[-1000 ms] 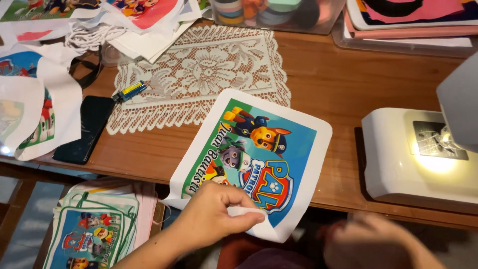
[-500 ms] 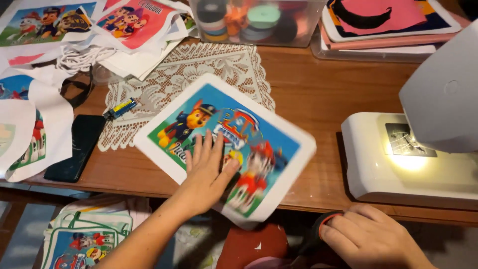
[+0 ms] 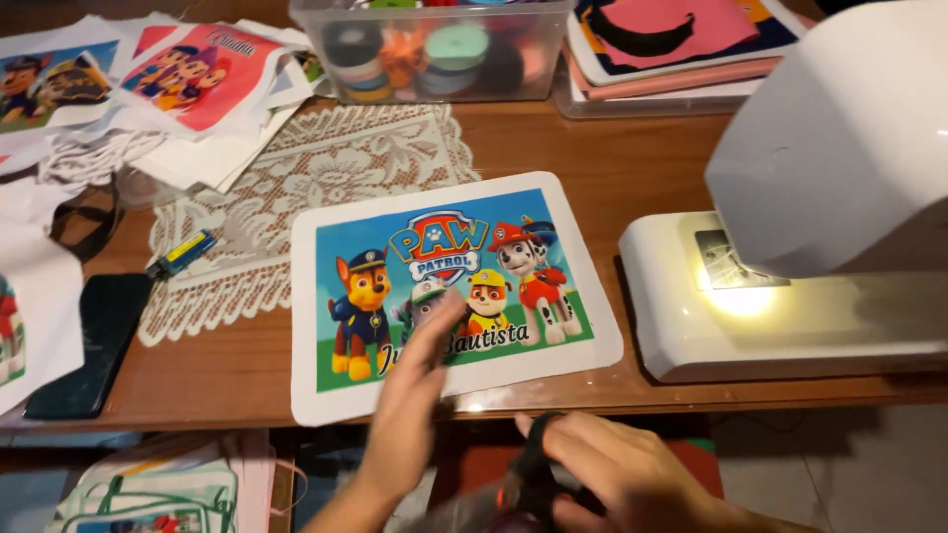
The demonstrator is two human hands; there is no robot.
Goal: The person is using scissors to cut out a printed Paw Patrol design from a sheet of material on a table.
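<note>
At the far left lie white fabric pieces printed with cartoon pictures [image 3: 188,74], piled over the table's corner. Near them, at the left edge, a flat black phone [image 3: 84,345] rests on the brown wooden table [image 3: 632,168]. Just right of it a small blue and yellow lighter [image 3: 181,253] sits on the edge of a cream lace doily [image 3: 326,173].

In the middle, the white-bordered rectangular fabric panel printed with cartoon dogs [image 3: 449,286] lies flat on the table, its far left corner overlapping the doily and its near edge at the table's near side. Your left hand [image 3: 420,380] rests on its near middle, fingers spread flat and blurred, gripping nothing.

Beyond it stands a clear plastic box of ribbon spools [image 3: 434,49].

Below the table edge, your right hand [image 3: 617,474] curls around a dark object [image 3: 533,474], too blurred to identify.

At the right, a white sewing machine [image 3: 820,227] stands with its lamp lit, well apart from the panel.
</note>
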